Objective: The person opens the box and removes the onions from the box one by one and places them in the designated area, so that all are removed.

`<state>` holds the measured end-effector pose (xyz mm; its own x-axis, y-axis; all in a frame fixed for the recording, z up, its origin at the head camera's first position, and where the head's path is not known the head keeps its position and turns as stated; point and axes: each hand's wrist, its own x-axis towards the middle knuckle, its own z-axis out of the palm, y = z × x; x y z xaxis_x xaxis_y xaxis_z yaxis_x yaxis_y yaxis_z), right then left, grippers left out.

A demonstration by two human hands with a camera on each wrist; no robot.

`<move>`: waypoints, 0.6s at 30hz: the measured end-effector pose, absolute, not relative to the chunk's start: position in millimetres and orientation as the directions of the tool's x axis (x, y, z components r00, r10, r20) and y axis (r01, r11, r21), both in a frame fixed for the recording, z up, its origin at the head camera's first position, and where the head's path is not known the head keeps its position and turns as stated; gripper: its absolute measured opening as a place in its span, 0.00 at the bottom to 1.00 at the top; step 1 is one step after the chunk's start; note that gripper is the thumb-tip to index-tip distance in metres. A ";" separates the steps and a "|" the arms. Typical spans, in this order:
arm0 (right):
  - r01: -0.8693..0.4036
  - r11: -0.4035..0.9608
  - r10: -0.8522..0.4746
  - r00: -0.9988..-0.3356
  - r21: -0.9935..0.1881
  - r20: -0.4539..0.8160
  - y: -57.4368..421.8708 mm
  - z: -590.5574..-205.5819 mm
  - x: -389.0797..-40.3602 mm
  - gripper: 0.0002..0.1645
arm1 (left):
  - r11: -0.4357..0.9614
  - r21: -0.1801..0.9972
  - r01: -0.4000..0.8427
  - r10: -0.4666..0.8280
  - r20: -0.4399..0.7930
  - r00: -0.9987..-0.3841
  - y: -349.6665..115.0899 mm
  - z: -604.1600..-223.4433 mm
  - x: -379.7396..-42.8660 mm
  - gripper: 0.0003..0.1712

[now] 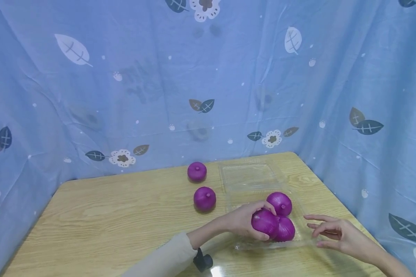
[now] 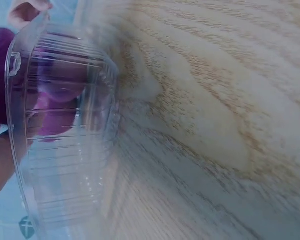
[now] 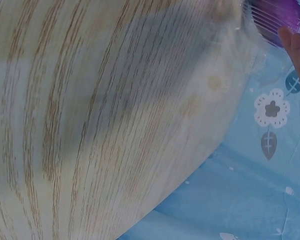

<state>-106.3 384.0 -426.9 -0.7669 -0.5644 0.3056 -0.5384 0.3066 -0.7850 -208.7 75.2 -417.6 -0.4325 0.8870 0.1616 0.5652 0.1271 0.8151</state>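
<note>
Blue leaf-print curtain [image 1: 159, 77] behind wood-grain surface [image 1: 124, 215]. Lower right of frame: left hand [image 1: 244, 221] grips a held onion [image 1: 264, 223], round, no long axis, above the clear container [image 1: 242, 244]. Back onion [image 1: 280, 202] and front onion [image 1: 286, 231] lie inside, just right of it. Right hand [image 1: 339, 235], fingers loosely bent, holds no onion; rim contact, can't tell. Upper loose onion [image 1: 197, 172], lower loose onion [image 1: 205, 199] nearer left hand; room leftward.

Blue curtain [image 1: 228, 73], leaf and flower print, behind and beside wood-grained table [image 1: 124, 211]; far corners rounded.
</note>
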 end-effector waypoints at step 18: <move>-0.607 0.339 -0.561 -0.743 -0.719 0.364 384.7 -431.1 -107.5 0.18 | 0.054 0.957 0.284 0.832 0.115 -0.543 68.6 -418.0 -202.6 0.33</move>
<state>-107.5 384.7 -431.1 -0.7435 -0.5613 0.3636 -0.6071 0.3385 -0.7189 -202.6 68.6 -418.0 -0.5433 0.8317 0.1146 0.2842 0.0538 0.9573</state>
